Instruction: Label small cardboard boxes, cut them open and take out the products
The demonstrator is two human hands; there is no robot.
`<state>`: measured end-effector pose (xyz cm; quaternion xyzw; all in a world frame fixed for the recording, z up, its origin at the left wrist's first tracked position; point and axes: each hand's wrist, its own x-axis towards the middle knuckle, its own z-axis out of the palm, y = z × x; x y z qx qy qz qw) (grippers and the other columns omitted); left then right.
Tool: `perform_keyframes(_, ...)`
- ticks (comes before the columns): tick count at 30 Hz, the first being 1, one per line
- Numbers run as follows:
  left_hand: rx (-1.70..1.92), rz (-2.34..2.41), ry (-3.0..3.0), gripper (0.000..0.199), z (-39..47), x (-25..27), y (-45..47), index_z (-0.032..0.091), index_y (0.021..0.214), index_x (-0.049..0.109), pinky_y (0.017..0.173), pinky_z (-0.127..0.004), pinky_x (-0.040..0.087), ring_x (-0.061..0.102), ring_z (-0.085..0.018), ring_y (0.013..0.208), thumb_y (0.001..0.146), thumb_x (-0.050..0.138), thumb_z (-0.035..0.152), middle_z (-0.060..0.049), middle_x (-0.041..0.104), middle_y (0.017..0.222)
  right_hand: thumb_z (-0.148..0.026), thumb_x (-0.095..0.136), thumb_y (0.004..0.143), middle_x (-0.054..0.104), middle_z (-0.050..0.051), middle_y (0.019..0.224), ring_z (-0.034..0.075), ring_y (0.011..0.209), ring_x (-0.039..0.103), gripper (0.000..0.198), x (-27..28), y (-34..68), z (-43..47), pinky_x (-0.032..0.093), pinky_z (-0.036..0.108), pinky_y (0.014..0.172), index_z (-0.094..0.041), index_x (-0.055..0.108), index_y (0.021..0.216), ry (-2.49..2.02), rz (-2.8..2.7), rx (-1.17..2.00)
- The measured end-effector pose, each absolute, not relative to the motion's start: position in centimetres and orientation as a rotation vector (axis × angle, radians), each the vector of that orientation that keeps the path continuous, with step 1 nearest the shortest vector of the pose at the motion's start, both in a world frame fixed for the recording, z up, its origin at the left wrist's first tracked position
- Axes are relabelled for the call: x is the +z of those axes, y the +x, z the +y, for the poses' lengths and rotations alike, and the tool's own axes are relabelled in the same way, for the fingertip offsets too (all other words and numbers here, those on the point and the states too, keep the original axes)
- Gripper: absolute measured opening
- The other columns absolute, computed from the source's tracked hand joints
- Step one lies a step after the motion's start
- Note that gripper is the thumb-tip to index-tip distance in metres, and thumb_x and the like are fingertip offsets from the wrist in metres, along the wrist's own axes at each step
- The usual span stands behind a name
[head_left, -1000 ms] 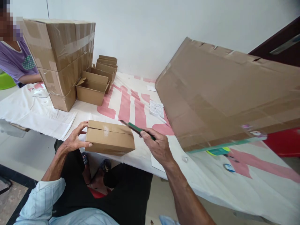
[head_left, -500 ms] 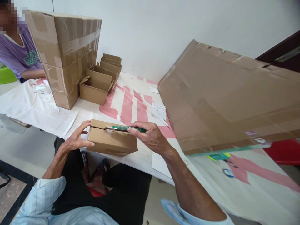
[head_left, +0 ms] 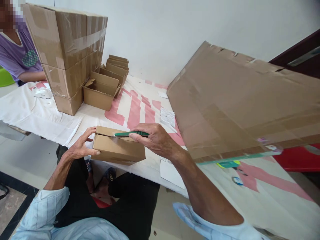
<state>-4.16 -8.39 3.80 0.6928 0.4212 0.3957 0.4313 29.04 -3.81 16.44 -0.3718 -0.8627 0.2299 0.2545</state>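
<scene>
A small brown cardboard box [head_left: 120,149] lies at the table's front edge, its top seam facing up. My left hand [head_left: 81,146] grips the box's left end, thumb on the near side and fingers at the far corner. In my right hand [head_left: 153,138] is a green utility knife [head_left: 122,134], pointing left. Its blade tip rests at the seam, towards the left part of the box top. How deep the blade goes in I cannot tell.
Stacked taped cartons [head_left: 72,50] stand at the back left, beside several open small boxes [head_left: 98,95]. A large cardboard box [head_left: 237,103] leans over the right side. A tape roll [head_left: 237,180] and white paper [head_left: 171,171] lie on the tablecloth. Another person [head_left: 22,60] sits at far left.
My right hand has slid left along the box top with the utility knife, bringing the blade further left on the seam. My left hand keeps its hold on the box.
</scene>
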Motion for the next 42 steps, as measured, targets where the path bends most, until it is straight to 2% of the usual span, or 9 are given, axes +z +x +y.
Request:
perform_keyframes(7, 0.980, 1.071, 1.749, 0.089, -8.2, 4.1, -4.3, 0.036, 0.155, 0.058, 0.117, -0.056, 0.053, 0.041, -0.044, 0.160, 0.077, 0.096, 0.055, -0.014, 0.041, 0.173, -0.039, 0.057, 0.105, 0.082, 0.006, 0.089, 0.018, 0.077, 0.067, 0.034, 18.6, 28.8, -3.1, 0.044, 0.029, 0.070, -0.021, 0.084, 0.094, -1.073, -2.628, 0.347)
perform_keyframes(10, 0.988, 1.077, 1.757, 0.089, -8.2, 4.0, -4.3, 0.036, 0.154, 0.059, 0.116, -0.057, 0.054, 0.041, -0.044, 0.159, 0.076, 0.096, 0.055, -0.013, 0.041, 0.172, -0.041, 0.058, 0.106, 0.083, 0.006, 0.090, 0.018, 0.075, 0.068, 0.035, 18.9, 30.8, -3.3, 0.045, 0.030, 0.070, -0.022, 0.085, 0.095, -1.127, -2.659, 0.289)
perform_keyframes(16, 0.955, 1.081, 1.789, 0.093, -8.2, 4.2, -4.3, 0.036, 0.158, 0.054, 0.115, -0.057, 0.054, 0.043, -0.043, 0.157, 0.077, 0.095, 0.054, -0.013, 0.042, 0.170, -0.051, 0.062, 0.102, 0.081, 0.005, 0.086, 0.021, 0.072, 0.071, 0.036, 17.9, 37.7, -4.8, 0.050, 0.032, 0.066, -0.024, 0.084, 0.091, -1.314, -2.449, 0.413)
perform_keyframes(20, 0.899, 1.072, 1.840, 0.096, -8.0, 4.9, -4.4, 0.038, 0.163, 0.048, 0.116, -0.059, 0.054, 0.044, -0.043, 0.156, 0.079, 0.093, 0.055, -0.013, 0.041, 0.170, -0.055, 0.061, 0.102, 0.080, 0.005, 0.089, 0.023, 0.077, 0.070, 0.039, 13.6, 40.6, -5.9, 0.055, 0.033, 0.069, -0.023, 0.082, 0.101, -1.443, -1.988, 0.375)
perform_keyframes(22, 0.880, 1.065, 1.870, 0.100, -7.8, 5.2, -4.5, 0.038, 0.166, 0.045, 0.117, -0.059, 0.053, 0.040, -0.044, 0.159, 0.080, 0.093, 0.057, -0.013, 0.037, 0.173, -0.053, 0.057, 0.102, 0.081, 0.007, 0.101, 0.026, 0.089, 0.073, 0.041, 9.7, 41.0, -6.4, 0.059, 0.037, 0.079, -0.022, 0.080, 0.114, -1.474, -1.845, 0.340)
perform_keyframes(25, 0.861, 1.067, 1.889, 0.110, -7.5, 5.7, -4.5, 0.039, 0.170, 0.038, 0.118, -0.060, 0.052, 0.038, -0.046, 0.160, 0.078, 0.093, 0.063, -0.014, 0.033, 0.176, -0.050, 0.052, 0.100, 0.078, 0.013, 0.114, 0.031, 0.105, 0.072, 0.044, 3.0, 40.7, -7.4, 0.059, 0.046, 0.095, -0.020, 0.075, 0.123, -1.539, -1.775, 0.268)
perform_keyframes(30, 0.835, 1.091, 1.835, 0.123, -7.1, 6.3, -4.6, 0.037, 0.175, 0.031, 0.120, -0.065, 0.050, 0.039, -0.049, 0.159, 0.075, 0.090, 0.076, -0.016, 0.037, 0.176, -0.046, 0.044, 0.102, 0.072, 0.017, 0.117, 0.034, 0.112, 0.068, 0.049, -5.3, 39.5, -8.7, 0.057, 0.053, 0.100, -0.019, 0.068, 0.135, -1.770, -1.678, 0.139)
perform_keyframes(35, 0.838, 1.097, 1.798, 0.119, -6.8, 7.0, -4.9, 0.038, 0.175, 0.032, 0.120, -0.066, 0.051, 0.040, -0.051, 0.159, 0.077, 0.086, 0.078, -0.015, 0.035, 0.179, -0.046, 0.045, 0.106, 0.071, 0.019, 0.122, 0.035, 0.119, 0.066, 0.048, -6.8, 38.0, -9.0, 0.056, 0.056, 0.109, -0.017, 0.067, 0.137, -1.702, -1.715, 0.112)
perform_keyframes(42, 0.831, 1.172, 1.767, 0.121, -6.0, 6.9, -4.7, 0.035, 0.177, 0.026, 0.124, -0.066, 0.048, 0.042, -0.051, 0.160, 0.079, 0.087, 0.072, -0.017, 0.036, 0.179, -0.042, 0.042, 0.111, 0.067, 0.024, 0.150, 0.036, 0.142, 0.062, 0.053, -8.0, 37.3, -9.9, 0.051, 0.058, 0.122, -0.014, 0.062, 0.151, -1.702, -1.815, 0.080)
